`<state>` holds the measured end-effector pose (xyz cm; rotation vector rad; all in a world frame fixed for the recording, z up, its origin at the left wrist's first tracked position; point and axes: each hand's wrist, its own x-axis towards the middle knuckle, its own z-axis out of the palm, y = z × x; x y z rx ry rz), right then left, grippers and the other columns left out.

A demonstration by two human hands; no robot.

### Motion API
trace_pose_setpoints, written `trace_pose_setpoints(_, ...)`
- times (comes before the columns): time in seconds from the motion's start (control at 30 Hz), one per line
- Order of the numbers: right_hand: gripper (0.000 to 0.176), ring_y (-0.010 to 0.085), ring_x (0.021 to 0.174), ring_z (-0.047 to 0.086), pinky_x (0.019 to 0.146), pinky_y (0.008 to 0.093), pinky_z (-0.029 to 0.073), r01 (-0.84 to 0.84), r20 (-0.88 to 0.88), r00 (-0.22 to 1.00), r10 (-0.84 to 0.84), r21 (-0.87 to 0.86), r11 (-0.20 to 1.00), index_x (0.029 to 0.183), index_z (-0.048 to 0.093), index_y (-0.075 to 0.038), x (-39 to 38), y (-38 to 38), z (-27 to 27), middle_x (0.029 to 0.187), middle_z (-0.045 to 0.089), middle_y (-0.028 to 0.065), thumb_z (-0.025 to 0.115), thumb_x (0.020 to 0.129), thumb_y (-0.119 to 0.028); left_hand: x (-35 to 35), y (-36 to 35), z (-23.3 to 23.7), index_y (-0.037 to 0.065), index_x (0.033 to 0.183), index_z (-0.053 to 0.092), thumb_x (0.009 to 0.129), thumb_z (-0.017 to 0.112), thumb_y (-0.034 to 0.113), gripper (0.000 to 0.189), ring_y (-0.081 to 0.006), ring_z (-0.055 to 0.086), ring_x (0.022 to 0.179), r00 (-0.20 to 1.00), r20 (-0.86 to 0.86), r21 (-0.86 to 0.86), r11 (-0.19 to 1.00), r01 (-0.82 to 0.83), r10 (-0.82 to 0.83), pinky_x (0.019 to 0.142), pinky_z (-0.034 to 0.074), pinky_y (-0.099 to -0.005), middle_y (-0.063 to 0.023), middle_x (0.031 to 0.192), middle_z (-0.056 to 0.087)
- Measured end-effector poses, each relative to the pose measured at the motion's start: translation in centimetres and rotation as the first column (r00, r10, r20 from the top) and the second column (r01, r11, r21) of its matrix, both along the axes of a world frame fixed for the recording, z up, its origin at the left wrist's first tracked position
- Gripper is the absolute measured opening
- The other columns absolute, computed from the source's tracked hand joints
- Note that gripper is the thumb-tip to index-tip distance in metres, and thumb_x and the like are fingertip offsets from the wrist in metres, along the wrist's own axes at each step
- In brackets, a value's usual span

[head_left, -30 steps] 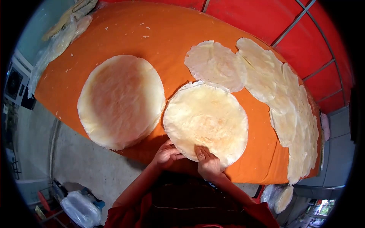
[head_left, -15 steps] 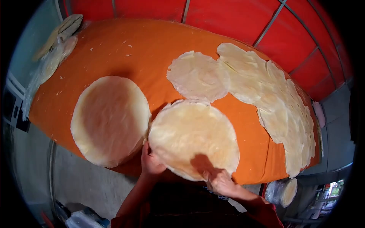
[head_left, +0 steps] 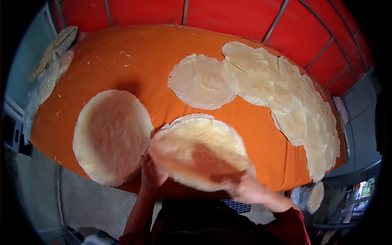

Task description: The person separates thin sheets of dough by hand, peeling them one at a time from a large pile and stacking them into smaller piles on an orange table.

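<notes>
Two large round stacks of thin pale sheets lie near the front edge of an orange cloth-covered table. My left hand point(head_left: 153, 173) is at the near left rim of the right stack point(head_left: 204, 134), between it and the left stack point(head_left: 112, 136); its fingers are partly hidden, so its grip is unclear. At the near right rim of the right stack, my right hand point(head_left: 243, 187) is blurred, and its fingers cannot be made out. Shadow falls over the near part of that stack.
A single round sheet point(head_left: 202, 81) lies behind the stacks on the orange table cloth point(head_left: 151, 53). Several overlapping sheets point(head_left: 290, 110) cover the right side. Plastic-wrapped items point(head_left: 51, 75) sit at the far left edge, and a wrapped round bundle point(head_left: 314, 197) is at lower right.
The view has shifted slightly. My right hand has moved a little up and right along the right stack's rim, and the shadow on that stack has spread left. My left hand stays by its left rim.
</notes>
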<state>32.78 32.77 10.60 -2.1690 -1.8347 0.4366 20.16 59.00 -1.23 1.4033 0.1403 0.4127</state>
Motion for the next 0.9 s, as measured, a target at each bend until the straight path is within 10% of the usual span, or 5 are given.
trace_pose_setpoints(0.07, 0.031, 0.0209, 0.051, 0.056, 0.050, 0.0317, 0.045, 0.371, -0.444, 0.862, -0.245, 0.222, 0.902, 0.099, 0.061, -0.004, 2.2, 0.0, 6.4, 0.065, 0.060, 0.0096, 0.058, 0.068, -0.005, 1.6, -0.4, 1.4, 0.005, 0.135, 0.021, 0.090, 0.046, 0.023, 0.055, -0.0257, 0.038, 0.121, 0.903, 0.409, -0.811, 0.400, 0.427, -0.133, 0.098, 0.032, -0.0478, -0.0146, 0.134, 0.035)
trace_pose_setpoints(0.3, 0.033, 0.0158, 0.068, 0.062, 0.064, 0.0277, 0.051, 0.965, -0.940, 0.246, -0.235, 0.215, 0.148, 0.098, 0.061, -0.001, 9.6, -6.8, 8.3, 0.088, 0.065, 0.0088, 0.066, 0.066, -0.003, 3.2, -4.4, -2.0, 0.004, 0.130, 0.031, 0.084, 0.051, 0.012, 0.051, -0.0192, 0.044, 0.115, 0.999, 0.040, -0.745, 0.664, 0.054, -0.037, 0.095, 0.037, -0.0355, -0.0061, 0.125, 0.045)
trace_pose_setpoints(0.5, 0.038, 0.0200, 0.090, 0.058, 0.076, 0.0340, 0.050, 0.867, -0.924, -0.369, -0.101, -0.381, 0.320, 0.107, 0.056, 0.001, 13.3, -14.0, -16.0, 0.101, 0.061, 0.0106, 0.066, 0.075, -0.017, 4.4, -4.1, -5.1, 0.001, 0.117, 0.048, 0.086, 0.054, 0.015, 0.034, -0.0143, 0.054, 0.097, 0.982, -0.184, -0.624, 0.777, -0.079, -0.048, 0.085, 0.042, -0.0288, -0.0059, 0.107, 0.057)
trace_pose_setpoints(0.73, 0.040, 0.0207, 0.095, 0.059, 0.085, 0.0329, 0.046, 0.883, -0.964, -0.221, -0.145, -0.261, 0.391, 0.114, 0.052, 0.000, 11.2, -13.3, -17.6, 0.106, 0.060, 0.0123, 0.060, 0.075, -0.002, 7.3, -5.8, -8.5, 0.002, 0.101, 0.055, 0.082, 0.058, 0.018, 0.025, -0.0290, 0.057, 0.082, 0.856, -0.118, 0.427, 0.804, -0.413, 0.503, 0.074, 0.044, -0.0385, -0.0166, 0.092, 0.059)
trace_pose_setpoints(0.9, 0.041, 0.0202, 0.085, 0.061, 0.080, 0.0322, 0.050, 0.907, -0.972, -0.129, -0.198, -0.196, 0.372, 0.108, 0.055, 0.000, 11.9, -14.6, -20.6, 0.094, 0.063, 0.0102, 0.060, 0.068, 0.007, 5.8, -5.6, -7.9, 0.002, 0.112, 0.049, 0.074, 0.066, 0.005, 0.042, -0.0202, 0.058, 0.086, 0.940, -0.259, -0.107, 0.961, -0.254, 0.220, 0.077, 0.046, -0.0320, -0.0107, 0.097, 0.060)
